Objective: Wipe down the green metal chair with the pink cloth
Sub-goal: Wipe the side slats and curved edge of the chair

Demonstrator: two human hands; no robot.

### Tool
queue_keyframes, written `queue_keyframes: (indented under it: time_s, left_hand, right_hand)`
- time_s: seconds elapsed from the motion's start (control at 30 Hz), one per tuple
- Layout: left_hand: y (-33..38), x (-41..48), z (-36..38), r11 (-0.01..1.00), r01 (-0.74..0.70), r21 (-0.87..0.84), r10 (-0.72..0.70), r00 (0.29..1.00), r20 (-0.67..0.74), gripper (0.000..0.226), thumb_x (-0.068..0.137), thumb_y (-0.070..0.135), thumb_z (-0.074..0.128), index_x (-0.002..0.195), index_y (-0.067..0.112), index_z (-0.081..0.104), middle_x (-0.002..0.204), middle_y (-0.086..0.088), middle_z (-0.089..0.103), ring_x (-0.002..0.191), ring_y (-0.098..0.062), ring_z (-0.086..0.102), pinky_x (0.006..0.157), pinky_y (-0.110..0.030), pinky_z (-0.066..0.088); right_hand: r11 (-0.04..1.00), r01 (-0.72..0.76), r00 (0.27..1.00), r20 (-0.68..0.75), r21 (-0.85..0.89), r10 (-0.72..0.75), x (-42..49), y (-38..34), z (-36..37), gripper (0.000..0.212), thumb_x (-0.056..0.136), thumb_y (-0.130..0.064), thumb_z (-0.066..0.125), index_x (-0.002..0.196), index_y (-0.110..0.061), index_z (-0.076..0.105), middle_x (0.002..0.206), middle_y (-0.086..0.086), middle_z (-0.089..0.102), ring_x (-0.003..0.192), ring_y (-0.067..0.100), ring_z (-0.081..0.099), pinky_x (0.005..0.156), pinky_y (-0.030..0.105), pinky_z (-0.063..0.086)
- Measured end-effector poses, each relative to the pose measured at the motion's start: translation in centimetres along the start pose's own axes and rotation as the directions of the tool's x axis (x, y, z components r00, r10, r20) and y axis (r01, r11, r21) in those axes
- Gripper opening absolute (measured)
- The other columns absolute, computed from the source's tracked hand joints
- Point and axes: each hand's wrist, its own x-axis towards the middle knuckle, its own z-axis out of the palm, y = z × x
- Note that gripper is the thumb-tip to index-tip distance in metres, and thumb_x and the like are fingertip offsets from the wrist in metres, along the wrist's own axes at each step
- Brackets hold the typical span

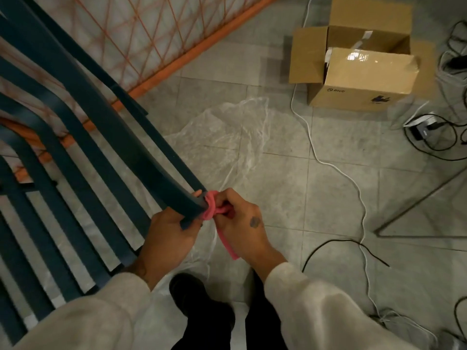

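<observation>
The dark green metal chair fills the left of the head view, with slatted seat and a thick armrest bar running down to the centre. My left hand grips the end of that bar from below. My right hand holds the pink cloth bunched against the bar's end face, with a strip of cloth hanging down past my wrist.
An open cardboard box stands at the upper right. White cable and black cables trail over the tiled floor. A clear plastic sheet lies under the chair's edge. An orange lattice frame leans behind the chair. My shoe is below.
</observation>
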Motion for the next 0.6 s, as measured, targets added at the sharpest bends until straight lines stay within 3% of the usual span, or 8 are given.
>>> queue_keyframes:
  time_s: [0.07, 0.2, 0.3, 0.43, 0.6]
  left_hand:
    - [-0.1, 0.2, -0.3, 0.999, -0.007, -0.035, 0.009, 0.999, 0.036, 0.041, 0.088, 0.035, 0.067, 0.128, 0.041, 0.058, 0.119, 0.014, 0.066, 0.111, -0.004, 0.060, 0.100, -0.029, 0.044]
    - [-0.3, 0.8, -0.2, 0.998, -0.039, 0.059, 0.035, 0.998, 0.053, 0.040, 0.087, 0.015, 0.065, 0.122, 0.034, 0.062, 0.098, 0.008, 0.070, 0.094, -0.011, 0.064, 0.091, -0.031, 0.049]
    - [-0.7, 1.3, -0.2, 0.996, -0.063, 0.067, 0.059, 0.997, 0.054, 0.031, 0.087, 0.006, 0.061, 0.112, 0.024, 0.065, 0.076, 0.005, 0.063, 0.073, -0.010, 0.061, 0.069, -0.016, 0.043]
    - [-1.1, 1.4, -0.5, 0.991, -0.121, 0.060, 0.117, 0.991, 0.071, 0.025, 0.083, -0.002, 0.061, 0.098, 0.017, 0.068, 0.069, 0.000, 0.062, 0.068, -0.001, 0.058, 0.062, -0.004, 0.040]
    - [-1.1, 1.3, -0.7, 0.982, -0.189, 0.028, 0.187, 0.980, 0.071, 0.040, 0.079, 0.008, 0.060, 0.119, 0.012, 0.065, 0.078, -0.009, 0.068, 0.068, -0.009, 0.059, 0.066, -0.011, 0.045]
  right_hand:
    - [0.998, 0.019, 1.000, 0.008, 0.054, -0.019, -0.5, -0.5, -0.4, 0.013, 0.085, -0.005, 0.069, 0.091, -0.016, 0.063, 0.079, -0.002, 0.068, 0.069, 0.018, 0.065, 0.066, 0.038, 0.057]
    - [0.999, -0.036, 0.999, 0.013, -0.011, 0.036, 0.3, 0.9, 0.6, 0.015, 0.086, -0.006, 0.066, 0.091, -0.018, 0.060, 0.077, -0.001, 0.066, 0.067, 0.019, 0.064, 0.065, 0.042, 0.056]
    - [0.988, -0.135, 0.990, 0.036, -0.075, 0.138, 1.9, 2.8, 1.8, 0.015, 0.089, -0.007, 0.064, 0.091, -0.021, 0.059, 0.078, -0.004, 0.067, 0.069, 0.015, 0.064, 0.069, 0.039, 0.057]
    - [0.968, -0.213, 0.971, 0.083, -0.130, 0.225, 3.4, 4.1, 2.5, 0.010, 0.093, -0.015, 0.062, 0.095, -0.024, 0.059, 0.082, -0.008, 0.067, 0.073, 0.011, 0.065, 0.075, 0.038, 0.058]
    - [0.984, -0.171, 0.981, 0.086, -0.043, 0.174, 1.9, 1.6, 0.8, 0.014, 0.088, -0.008, 0.068, 0.090, -0.020, 0.062, 0.079, -0.002, 0.068, 0.071, 0.016, 0.065, 0.071, 0.031, 0.058]
